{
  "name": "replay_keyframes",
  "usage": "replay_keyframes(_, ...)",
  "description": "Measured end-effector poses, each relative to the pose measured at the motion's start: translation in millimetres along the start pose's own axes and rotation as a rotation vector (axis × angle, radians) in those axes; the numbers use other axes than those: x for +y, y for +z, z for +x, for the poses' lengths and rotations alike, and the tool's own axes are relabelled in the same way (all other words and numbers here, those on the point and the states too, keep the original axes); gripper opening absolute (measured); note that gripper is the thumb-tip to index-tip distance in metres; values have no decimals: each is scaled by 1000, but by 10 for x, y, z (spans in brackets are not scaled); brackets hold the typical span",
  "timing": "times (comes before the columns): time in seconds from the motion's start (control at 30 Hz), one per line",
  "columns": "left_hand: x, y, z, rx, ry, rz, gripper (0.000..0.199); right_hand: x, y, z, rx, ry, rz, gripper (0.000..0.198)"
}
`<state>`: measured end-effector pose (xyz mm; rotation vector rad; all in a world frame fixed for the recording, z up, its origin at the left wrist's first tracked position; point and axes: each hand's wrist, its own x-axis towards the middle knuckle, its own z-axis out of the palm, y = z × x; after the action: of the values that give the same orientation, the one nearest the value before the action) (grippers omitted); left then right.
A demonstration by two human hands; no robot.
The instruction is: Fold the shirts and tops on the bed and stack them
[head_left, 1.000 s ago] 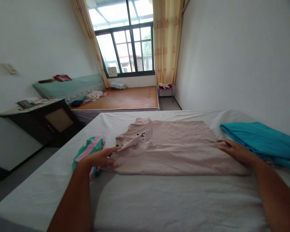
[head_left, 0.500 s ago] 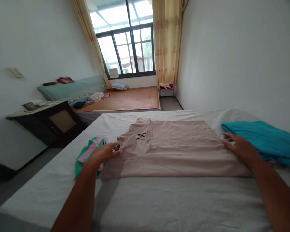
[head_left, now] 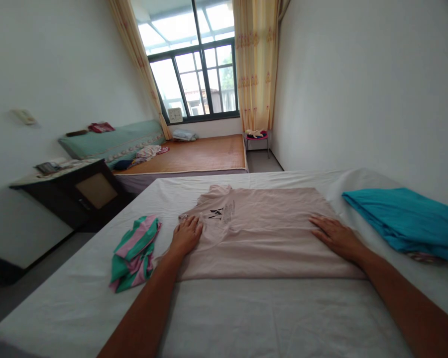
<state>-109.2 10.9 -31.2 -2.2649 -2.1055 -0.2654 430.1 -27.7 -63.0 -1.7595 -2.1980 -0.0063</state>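
Since the earlier frame, left hand [head_left: 187, 234] and right hand [head_left: 333, 235] have shifted inward; both lie palm down, fingers extended, gripping nothing, on the dusty-pink T-shirt [head_left: 269, 248]. It rests spread on the white sheet [head_left: 224, 318], creased lengthwise, bearing black print [head_left: 216, 214] (1 emblem beside small text). Adjacent: crumpled green-and-pink cloth [head_left: 135, 253], left; folded blue cloth [head_left: 406, 219], right. Left hand obscures the T-shirt's left end.
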Motion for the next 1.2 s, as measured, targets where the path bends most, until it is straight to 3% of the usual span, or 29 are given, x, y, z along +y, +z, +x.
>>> replay_keyframes(0.13,-19,-21,14,-4,-42,-23,52,169,61,-11,43,107,-55,53)
replay_keyframes(0.37,20,-2,-24,12,-43,-22,50,232,101,-18,71,104,-73,53)
replay_keyframes(0.47,13,-98,23,16,-21,-7,46,223,104,-20,80,107,-80,54)
replay_keyframes(0.57,-43,-304,240,-51,-59,-45,43,215,105,-22,87,100,-85,54)
replay_keyframes(0.7,-144,-510,743,-103,-119,-161,40,207,97,-18,86,108,-79,52)
replay_keyframes(0.93,-61,-326,1458,-94,-190,-318,36,179,47,-13,105,93,-51,50)
replay_keyframes(1.13,237,-246,1763,-77,-225,-615,30,174,6,2,98,93,-17,46)
replay_keyframes(1.2,386,-269,1813,-57,-225,-721,39,170,-8,7,89,92,-9,46)
